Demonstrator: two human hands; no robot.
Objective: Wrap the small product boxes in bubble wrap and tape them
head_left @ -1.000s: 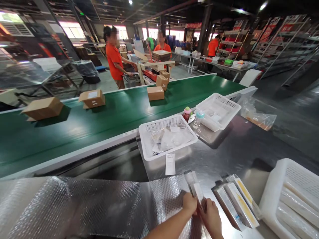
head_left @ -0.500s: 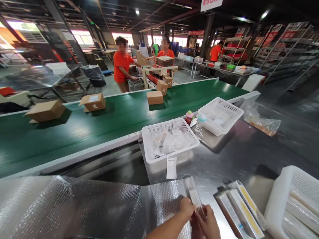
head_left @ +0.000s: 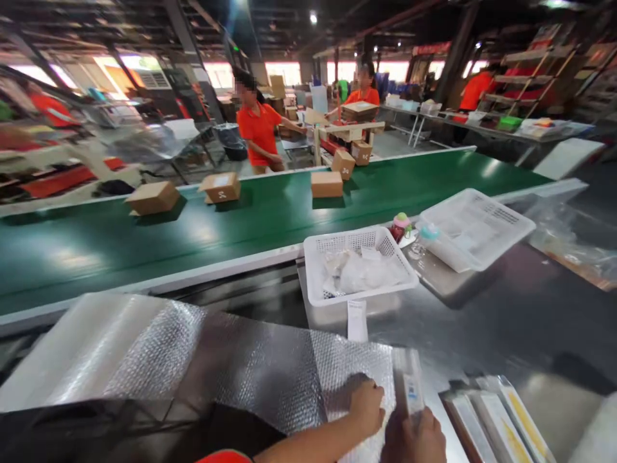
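Note:
A sheet of bubble wrap (head_left: 270,366) stretches from the left side to the steel table in front of me. My left hand (head_left: 369,406) is closed on the bubble wrap near its right end, fingers curled. Along that right edge lies a slim, long package (head_left: 412,382) in clear plastic, with a small blue-marked label. My right hand (head_left: 427,437) is closed around the near end of this package; its fingertips are partly hidden and blurred. Right of it, several similar slim boxes (head_left: 501,418) in clear plastic lie side by side, some with yellow markings.
Beyond the table runs a green conveyor belt (head_left: 270,215) carrying several cardboard boxes (head_left: 326,184). A white basket (head_left: 409,281) of plastic-bagged items and another white basket (head_left: 482,260) stand at the table's back, with bottles between them. A paper slip (head_left: 357,321) lies nearby. Co-workers in orange stand across the belt.
My left hand has moved left, away from the slim package, onto the bubble wrap. My right hand still holds the package. The view has turned left, showing more of the wrap.

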